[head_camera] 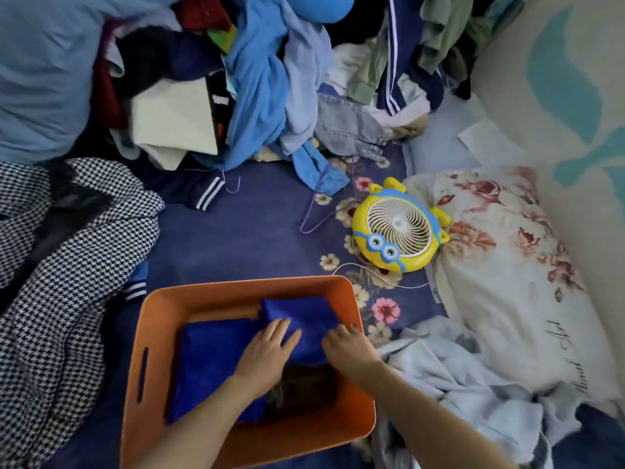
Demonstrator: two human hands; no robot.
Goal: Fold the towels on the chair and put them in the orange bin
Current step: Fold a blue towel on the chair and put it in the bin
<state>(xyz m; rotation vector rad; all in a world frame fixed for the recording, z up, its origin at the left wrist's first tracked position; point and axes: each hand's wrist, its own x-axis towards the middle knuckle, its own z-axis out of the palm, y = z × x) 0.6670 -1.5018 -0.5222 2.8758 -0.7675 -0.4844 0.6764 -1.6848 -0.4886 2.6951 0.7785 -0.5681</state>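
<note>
Down inside the orange bin [159, 316] the left hand [269, 348] lies flat on the folded blue towel [304, 313] and the right hand [348, 348] bends over its right edge (gripping or not, I cannot tell).

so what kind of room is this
Most likely a bedroom, on a bed: a floral pillow lies on a blue floral sheet, with a heap of clothes piled behind the orange bin.
</note>
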